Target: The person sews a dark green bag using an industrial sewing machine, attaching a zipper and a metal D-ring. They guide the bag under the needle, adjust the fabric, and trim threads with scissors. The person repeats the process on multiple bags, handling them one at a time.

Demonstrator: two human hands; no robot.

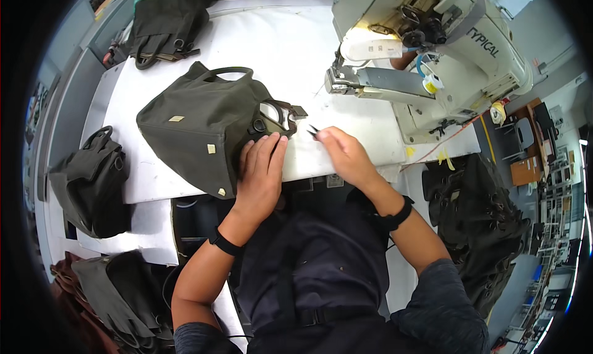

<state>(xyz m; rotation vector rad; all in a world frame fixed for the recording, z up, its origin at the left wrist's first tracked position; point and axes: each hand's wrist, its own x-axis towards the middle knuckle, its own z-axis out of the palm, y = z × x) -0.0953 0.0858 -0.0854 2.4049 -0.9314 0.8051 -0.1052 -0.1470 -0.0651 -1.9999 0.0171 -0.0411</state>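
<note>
A dark olive handbag (pixel 185 125) lies on its side on the white table, its base with small pale patches turned towards me. Its handle stands up at the far side, and a strap with a metal ring and buckle end (pixel 299 111) sticks out on the right. My left hand (pixel 262 169) rests on the bag's right side, fingers stretched out and fingertips close to the strap; its thumb is hidden. Just right of the strap, my right hand (pixel 349 156) is closed round small thread snips (pixel 313 132). Only their dark pointed tips show, a little apart and clear of the bag.
An industrial sewing machine (pixel 395 76) with a long arm stands at the back right. Similar dark bags lie at the far left (pixel 167 27), at the left (pixel 92 181) and at the lower left (pixel 123 292). More dark bags (pixel 475 212) are heaped on the right.
</note>
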